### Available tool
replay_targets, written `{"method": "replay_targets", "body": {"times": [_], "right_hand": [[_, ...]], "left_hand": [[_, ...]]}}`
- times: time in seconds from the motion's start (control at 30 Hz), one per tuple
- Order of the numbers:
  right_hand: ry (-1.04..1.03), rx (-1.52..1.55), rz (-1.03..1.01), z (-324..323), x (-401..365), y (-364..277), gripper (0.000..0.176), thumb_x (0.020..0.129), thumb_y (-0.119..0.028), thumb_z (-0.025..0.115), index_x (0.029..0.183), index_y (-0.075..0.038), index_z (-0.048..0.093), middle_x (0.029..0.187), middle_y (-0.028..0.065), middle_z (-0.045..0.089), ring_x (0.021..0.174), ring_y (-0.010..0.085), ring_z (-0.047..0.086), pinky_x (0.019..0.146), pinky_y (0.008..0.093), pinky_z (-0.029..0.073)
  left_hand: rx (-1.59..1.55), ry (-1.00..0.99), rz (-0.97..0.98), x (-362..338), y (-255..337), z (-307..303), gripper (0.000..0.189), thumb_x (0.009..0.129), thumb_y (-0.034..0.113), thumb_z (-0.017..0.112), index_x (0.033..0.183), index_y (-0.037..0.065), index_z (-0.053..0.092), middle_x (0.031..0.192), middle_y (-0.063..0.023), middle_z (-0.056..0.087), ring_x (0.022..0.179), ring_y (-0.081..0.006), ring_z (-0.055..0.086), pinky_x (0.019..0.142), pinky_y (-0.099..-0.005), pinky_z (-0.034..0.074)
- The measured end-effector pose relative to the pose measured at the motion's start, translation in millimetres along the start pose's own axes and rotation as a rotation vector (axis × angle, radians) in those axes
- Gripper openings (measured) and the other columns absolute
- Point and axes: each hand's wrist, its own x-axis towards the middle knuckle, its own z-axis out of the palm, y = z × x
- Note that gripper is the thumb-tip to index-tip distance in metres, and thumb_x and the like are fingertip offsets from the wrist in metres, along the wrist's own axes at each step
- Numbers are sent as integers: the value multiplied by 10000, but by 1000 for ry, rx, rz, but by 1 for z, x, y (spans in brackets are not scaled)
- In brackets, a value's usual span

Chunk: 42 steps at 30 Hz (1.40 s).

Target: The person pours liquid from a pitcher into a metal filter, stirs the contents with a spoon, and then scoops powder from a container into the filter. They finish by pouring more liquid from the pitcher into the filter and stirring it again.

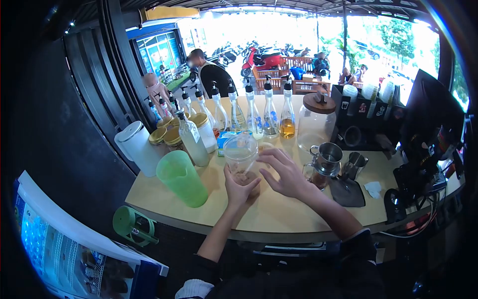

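Observation:
My left hand is wrapped round the lower part of a clear plastic cup, with some brown stuff near its bottom. At the cup's right side, the fingers of my right hand are pinched at a thin pale stick or spoon handle that slants into the cup. To the left stands a tilted-looking green pitcher. A metal drip filter sits on a glass mug to the right of my right hand, beside a steel jug.
Pump bottles line the back of the wooden counter. Gold-lidded jars, a white jug and a corked bottle stand left. A wooden-lidded jar, cup rack and dark screen are right. People are beyond the counter.

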Motion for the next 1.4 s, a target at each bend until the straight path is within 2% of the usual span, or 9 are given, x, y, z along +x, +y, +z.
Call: {"method": "replay_targets", "body": {"times": [0.17, 0.43, 0.53, 0.6, 0.73, 1.03, 1.27, 1.33, 1.4], "right_hand": [[-26, 46, -9, 1, 22, -4, 194, 825, -57, 627, 1014, -27, 596, 1032, 124, 589, 954, 308, 592, 806, 376, 483], [-313, -54, 263, -32, 17, -20, 146, 826, -61, 586, 928, 34, 630, 941, 163, 640, 866, 349, 628, 797, 391, 498], [-349, -169, 274, -34, 13, -24, 115, 757, -50, 578, 766, 46, 641, 802, 198, 641, 773, 367, 632, 737, 415, 507], [-622, -300, 500, -34, 13, -30, 183, 768, -69, 565, 857, 75, 633, 921, 256, 629, 887, 375, 626, 831, 422, 492], [-710, -343, 621, -24, 12, -36, 150, 702, -39, 582, 774, 88, 620, 792, 272, 628, 773, 392, 645, 716, 426, 527], [-625, -570, 578, 10, -8, -30, 189, 738, -190, 638, 767, -8, 684, 777, 183, 674, 728, 301, 682, 669, 374, 547], [-557, -746, 450, 2, -6, -61, 160, 693, -6, 611, 835, 51, 661, 839, 199, 643, 774, 294, 672, 676, 339, 552], [-594, -701, 484, -2, -1, -69, 154, 690, -5, 612, 823, 55, 663, 849, 202, 641, 777, 293, 670, 676, 338, 553], [-629, -660, 522, -5, 1, -74, 148, 687, -4, 613, 811, 60, 665, 859, 205, 639, 780, 291, 669, 677, 337, 554]], "left_hand": [[-81, -179, -53, 7, 8, 5, 977, 577, 145, 880, 1331, -14, 279, 1297, -174, 426, 1183, -246, 488, 981, -342, 435], [-46, -388, 210, 19, 17, 31, 979, 584, 129, 874, 1345, 30, 266, 1266, -151, 444, 1170, -245, 503, 987, -351, 449], [-165, -414, 270, 18, 5, 43, 998, 579, 130, 880, 1350, 42, 252, 1253, -143, 457, 1157, -242, 514, 978, -347, 457], [-210, -431, 280, 14, 1, 50, 995, 575, 137, 886, 1344, 48, 262, 1245, -141, 467, 1145, -237, 525, 973, -344, 458], [-143, -373, 432, 10, -5, 53, 985, 566, 174, 895, 1331, 48, 287, 1258, -158, 462, 1175, -279, 494, 1013, -406, 403], [-57, -359, 604, 4, -19, 46, 946, 580, 267, 881, 1314, 78, 316, 1290, -146, 453, 1236, -342, 431, 1133, -515, 158], [-94, -305, 629, 8, -23, 44, 951, 591, 257, 873, 1326, 80, 297, 1291, -141, 454, 1239, -333, 428, 1128, -518, 175], [-58, -282, 685, 10, -28, 44, 976, 593, 334, 864, 1332, 50, 294, 1304, -165, 426, 1258, -318, 403, 1098, -473, 263], [-47, -274, 695, 9, -31, 45, 944, 604, 302, 859, 1325, 67, 296, 1298, -151, 442, 1245, -322, 421, 1115, -507, 210]]}}
